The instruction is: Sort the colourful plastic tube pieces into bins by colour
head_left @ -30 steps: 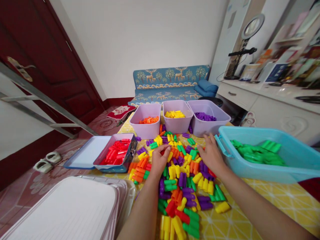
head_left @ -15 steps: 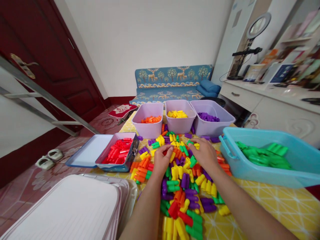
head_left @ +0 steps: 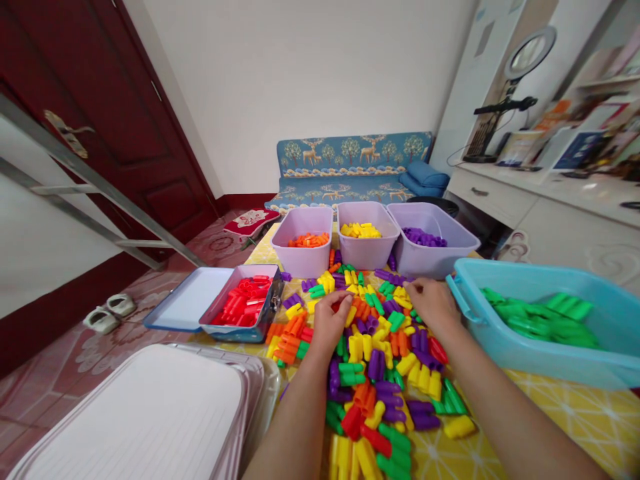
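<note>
A mixed heap of plastic tube-shaped building pieces (head_left: pixel 367 347) in yellow, green, purple, orange and red covers the middle of the table. My left hand (head_left: pixel 330 320) is over the heap's left part, thumb and forefinger pinched together; what they hold, if anything, is too small to make out. On the far right side of the heap, my right hand (head_left: pixel 434 305) has its fingers curled in, close to purple pieces (head_left: pixel 393 276). Its fingertips are partly hidden, so I cannot make out what is in them. Joined yellow pieces (head_left: pixel 423 377) lie below that hand.
Three lilac bins stand behind the heap, with orange (head_left: pixel 280 250), yellow (head_left: pixel 367 252) and purple (head_left: pixel 435 260) pieces. A blue tub (head_left: pixel 525 357) of green pieces is at right, a tin (head_left: pixel 265 327) of red ones at left. White lids (head_left: pixel 135 413) are stacked front left.
My right hand has moved right, away from a green piece at its fingertips, which now lies on the heap. My left hand stays nearly in place. The view has shifted slightly.
</note>
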A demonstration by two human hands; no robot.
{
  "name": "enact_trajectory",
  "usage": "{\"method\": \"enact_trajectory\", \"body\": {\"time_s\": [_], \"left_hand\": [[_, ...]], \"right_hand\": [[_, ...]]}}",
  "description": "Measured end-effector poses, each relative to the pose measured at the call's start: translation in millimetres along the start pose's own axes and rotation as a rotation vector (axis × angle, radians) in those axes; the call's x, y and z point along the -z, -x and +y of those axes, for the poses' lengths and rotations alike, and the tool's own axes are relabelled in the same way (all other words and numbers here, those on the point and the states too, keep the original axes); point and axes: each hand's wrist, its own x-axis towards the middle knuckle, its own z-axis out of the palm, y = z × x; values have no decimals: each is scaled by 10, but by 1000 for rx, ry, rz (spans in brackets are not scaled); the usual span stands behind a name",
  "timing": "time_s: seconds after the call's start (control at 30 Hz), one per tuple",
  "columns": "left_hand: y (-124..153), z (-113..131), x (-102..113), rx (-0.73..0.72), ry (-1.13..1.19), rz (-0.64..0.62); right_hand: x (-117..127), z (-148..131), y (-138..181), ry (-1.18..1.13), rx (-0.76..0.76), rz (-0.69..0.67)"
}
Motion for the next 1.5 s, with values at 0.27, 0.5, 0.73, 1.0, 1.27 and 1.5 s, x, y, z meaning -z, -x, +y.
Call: {"method": "enact_trajectory", "body": {"time_s": [0.27,0.5,0.73,1.0,1.27,1.5], "left_hand": [[1,-4,-6,9,14,-10],[-4,21,9,-89,-69,40],[-8,25,30,-124,-132,25],[32,71,83,16,6,38],[16,51,65,26,-16,45],[5,13,27,-106,-200,60]], "right_hand": [[-208,46,-121,-68,-1,-66],[-211,-192,23,-413,302,-168],[147,-492,339,-675,436,-247],[238,-650,967,-237,776,-328],[-74,-369,768,-21,496,14],[-109,-330,739,-69,451,55]]}}
